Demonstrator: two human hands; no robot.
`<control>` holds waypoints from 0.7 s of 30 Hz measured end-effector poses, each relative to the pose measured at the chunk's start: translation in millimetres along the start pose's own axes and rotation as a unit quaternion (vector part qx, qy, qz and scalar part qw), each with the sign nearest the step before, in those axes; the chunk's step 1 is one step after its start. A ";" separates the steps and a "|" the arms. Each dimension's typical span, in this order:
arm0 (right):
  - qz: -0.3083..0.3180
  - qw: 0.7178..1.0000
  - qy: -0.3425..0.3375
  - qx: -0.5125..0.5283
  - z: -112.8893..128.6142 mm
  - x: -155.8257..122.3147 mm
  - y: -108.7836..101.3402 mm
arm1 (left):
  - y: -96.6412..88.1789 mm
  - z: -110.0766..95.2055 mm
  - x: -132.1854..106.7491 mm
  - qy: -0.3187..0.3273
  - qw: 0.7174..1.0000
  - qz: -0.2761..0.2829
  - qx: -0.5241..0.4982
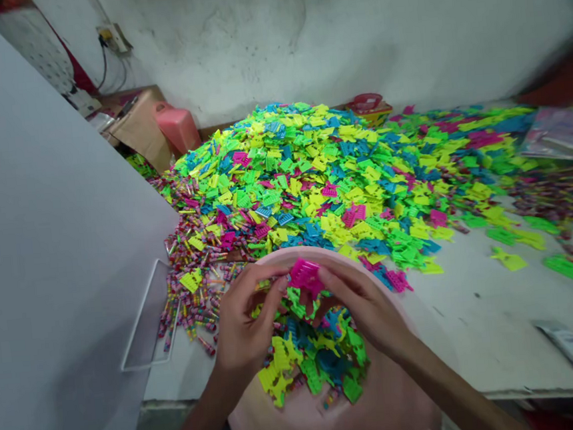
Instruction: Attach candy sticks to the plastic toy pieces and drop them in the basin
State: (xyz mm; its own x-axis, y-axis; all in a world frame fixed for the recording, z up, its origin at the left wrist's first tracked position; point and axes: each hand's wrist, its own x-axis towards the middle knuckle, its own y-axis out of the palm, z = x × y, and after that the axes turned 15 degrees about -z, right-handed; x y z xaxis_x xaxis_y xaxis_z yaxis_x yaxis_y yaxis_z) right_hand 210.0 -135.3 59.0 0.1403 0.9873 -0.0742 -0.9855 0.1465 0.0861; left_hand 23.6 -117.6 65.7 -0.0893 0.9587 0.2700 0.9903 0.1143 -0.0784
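The person is pinching a magenta plastic piece [305, 277] between the fingers of the left hand [248, 319] and the right hand [362, 312], and both hands are nearly closed on it. The piece is being held just above a pink plastic basin [387, 400], where a pile of green, yellow and blue plastic pieces [309, 363] is lying. The magenta piece seems light and rather stiff, but its thin ribs could probably bend or snap, and its smooth surface may slip. Its solid outer edges seem the best place for holding it. Behind the basin, a large heap of coloured plastic pieces [313, 172] is spreading over the desk [476, 319], beside many small striped rolls [200, 316].
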 end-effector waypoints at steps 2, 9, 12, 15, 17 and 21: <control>0.033 0.997 0.043 0.057 2.7 0.9 0.1 | 1.8 -0.1 0.1 0.001 1.000 -0.009 -0.001; -0.029 0.998 0.027 0.038 -1.2 6.4 -3.8 | 8.2 -1.3 2.5 -0.037 0.998 -0.045 -0.022; -0.039 0.998 -0.028 -0.027 -4.8 4.4 -4.2 | 6.4 -2.2 5.1 -0.015 0.999 -0.035 0.004; -0.055 0.986 -0.106 -0.115 -4.2 -2.0 -1.6 | 3.7 -1.5 5.5 0.057 0.996 -0.017 0.073; -0.068 0.970 -0.152 -0.179 -3.4 -6.9 -0.4 | 2.9 -0.1 3.6 0.109 0.986 -0.016 0.122; -0.051 0.922 -0.261 -0.281 -4.1 -10.3 -5.7 | 1.5 2.0 -0.6 0.178 0.966 -0.019 0.185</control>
State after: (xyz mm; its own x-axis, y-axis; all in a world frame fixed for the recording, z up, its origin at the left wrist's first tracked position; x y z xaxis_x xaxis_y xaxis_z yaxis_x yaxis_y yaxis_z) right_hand 213.9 -146.5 55.2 0.1170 0.8862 0.4483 -0.8384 0.3301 -0.4337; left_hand 25.0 -117.5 63.6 -0.0172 0.8092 0.5873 0.8751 0.2963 -0.3826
